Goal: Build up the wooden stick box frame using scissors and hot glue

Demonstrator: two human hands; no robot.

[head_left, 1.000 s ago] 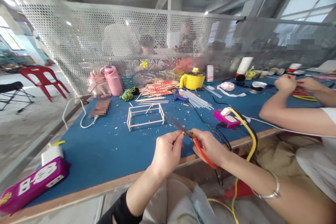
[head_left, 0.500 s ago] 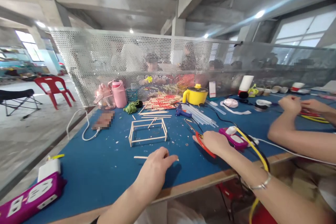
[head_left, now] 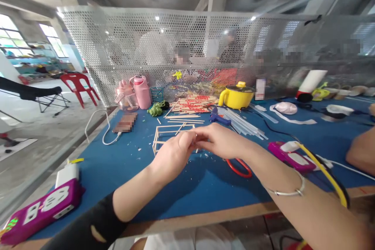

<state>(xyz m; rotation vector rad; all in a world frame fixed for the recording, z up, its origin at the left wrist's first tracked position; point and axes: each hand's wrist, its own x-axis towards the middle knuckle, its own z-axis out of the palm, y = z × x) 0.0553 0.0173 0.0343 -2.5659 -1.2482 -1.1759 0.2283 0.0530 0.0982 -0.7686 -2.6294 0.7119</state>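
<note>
My left hand (head_left: 175, 150) is closed, with a thin wooden stick (head_left: 160, 142) showing at its left side. My right hand (head_left: 224, 140) meets it at the fingertips, its fingers pinched together; what lies between them is hidden. Just behind the hands stands a box-shaped frame of thin wooden sticks (head_left: 172, 126), partly covered by them. The red-handled scissors (head_left: 240, 172) lie on the table under my right forearm, their blades hidden.
Behind the frame are loose sticks (head_left: 195, 103), a blue glue gun (head_left: 218, 118), clear glue sticks (head_left: 244, 123) and a yellow pot (head_left: 238, 97). Purple power strips (head_left: 293, 158) lie at both sides. Another person's arm (head_left: 361, 152) rests at the right. A perforated screen (head_left: 123, 39) stands behind.
My right hand has let go of the scissors and moved left to my left hand. My left hand has lifted the stick from the table toward the frame. The view has shifted.
</note>
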